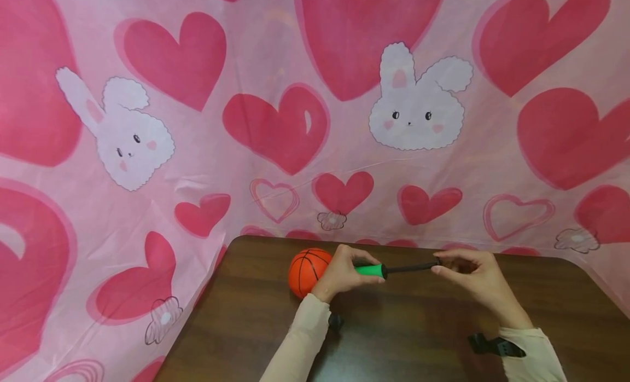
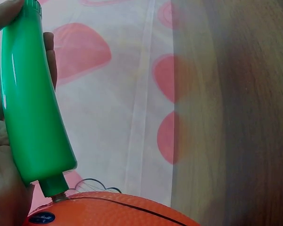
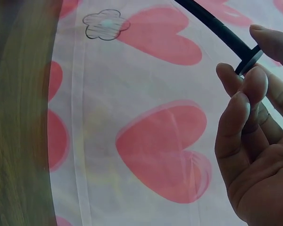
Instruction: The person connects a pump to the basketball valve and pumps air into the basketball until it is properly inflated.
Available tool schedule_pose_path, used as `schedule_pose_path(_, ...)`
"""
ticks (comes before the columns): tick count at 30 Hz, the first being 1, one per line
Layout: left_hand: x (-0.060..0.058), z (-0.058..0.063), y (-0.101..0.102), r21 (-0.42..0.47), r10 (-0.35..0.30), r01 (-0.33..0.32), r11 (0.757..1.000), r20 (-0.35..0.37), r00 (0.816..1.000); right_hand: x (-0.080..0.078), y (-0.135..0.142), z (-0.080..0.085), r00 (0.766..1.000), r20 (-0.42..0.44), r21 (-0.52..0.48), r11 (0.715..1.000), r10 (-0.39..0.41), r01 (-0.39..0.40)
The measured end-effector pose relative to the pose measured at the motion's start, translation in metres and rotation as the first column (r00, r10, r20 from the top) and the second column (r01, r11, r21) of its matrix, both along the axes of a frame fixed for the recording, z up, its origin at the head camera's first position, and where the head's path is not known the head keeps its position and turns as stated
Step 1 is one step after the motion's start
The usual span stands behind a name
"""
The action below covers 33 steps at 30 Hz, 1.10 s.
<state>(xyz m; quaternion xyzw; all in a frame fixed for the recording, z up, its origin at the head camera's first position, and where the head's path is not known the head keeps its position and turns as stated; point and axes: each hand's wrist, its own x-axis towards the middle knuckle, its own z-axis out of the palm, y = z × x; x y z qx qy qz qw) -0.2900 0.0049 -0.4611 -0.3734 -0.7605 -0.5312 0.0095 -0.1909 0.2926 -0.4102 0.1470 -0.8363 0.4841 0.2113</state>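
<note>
My left hand [image 1: 342, 272] grips the green barrel of a small hand pump [image 1: 370, 271], its fingers and thumb wrapped about it. In the left wrist view, the green barrel [image 2: 35, 103] tapers to a short nozzle, and a thin metal needle joins it to an orange ball [image 2: 127, 209] with black lines. A dark plunger rod [image 1: 410, 267] sticks far out of the barrel to the right. The thumb and fingertips of my right hand [image 1: 474, 272] pinch the flat disc-shaped handle [image 3: 249, 60] at the rod's end. The ball [image 1: 306, 272] is partly behind my left hand.
A brown wooden table [image 1: 394, 338] lies under both hands. Behind it hangs a pink sheet [image 1: 344, 168] printed with hearts and rabbits, which meets the table's back and left edges. A black strap mount [image 1: 494, 346] shows by the right sleeve.
</note>
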Motion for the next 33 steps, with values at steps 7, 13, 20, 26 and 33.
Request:
schedule_pose_path(7,-0.001,0.0,0.0,0.003,-0.005,0.005,1.0,0.008,1.0,-0.005,-0.009,-0.004,1.0,0.01,0.019,1.0,0.006,-0.006)
schedule_pose_path(13,-0.001,0.0,0.001,0.009,-0.009,0.009,1.0,0.008,1.0,-0.01,-0.019,-0.01,0.999,0.041,0.042,0.999,0.012,-0.014)
schedule_pose_path(20,0.0,0.0,0.002,0.022,-0.023,0.023,0.999,0.004,1.0,-0.02,-0.03,-0.019,0.998,0.042,0.058,0.997,0.048,-0.05)
schedule_pose_path(26,-0.001,0.0,0.001,0.037,-0.033,0.033,0.999,-0.008,0.999,-0.028,-0.045,-0.026,0.996,0.052,0.022,0.997,0.078,-0.079)
schedule_pose_path(33,-0.003,0.002,-0.005,0.023,0.007,-0.007,1.0,-0.012,1.0,-0.036,-0.067,-0.036,0.992,0.083,-0.016,0.996,0.091,-0.09)
